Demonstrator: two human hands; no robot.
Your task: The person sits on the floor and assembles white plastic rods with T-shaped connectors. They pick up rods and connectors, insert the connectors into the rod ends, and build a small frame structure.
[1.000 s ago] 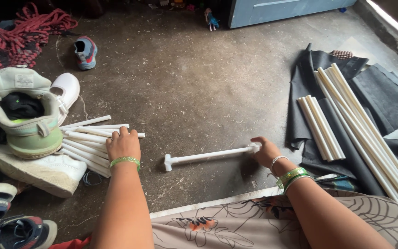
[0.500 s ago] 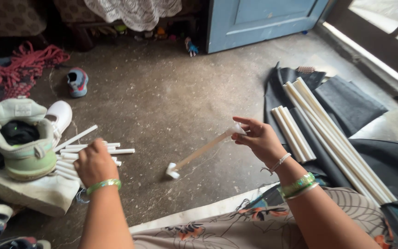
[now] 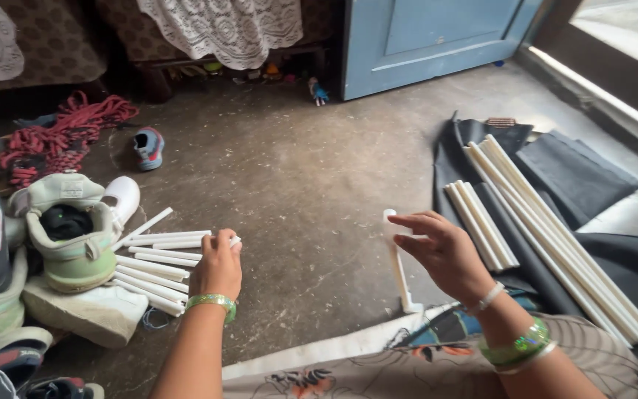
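Since half a second ago, I note the right hand (image 3: 444, 255) has swung the white rod (image 3: 399, 266) near-upright, fingers loosely pinching its top. Left hand (image 3: 218, 266) curls around one short stick in the left pile (image 3: 153, 266). Rod looks light, stiff, smooth; mid-shaft grip advisable.

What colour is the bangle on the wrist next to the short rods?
Green, on the left hand; the bangle shows in the head view.

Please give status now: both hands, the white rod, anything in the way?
Left hand grips a short stick from the white stick pile. Right hand holds the white rod upright. Shoes crowd the pile's left.
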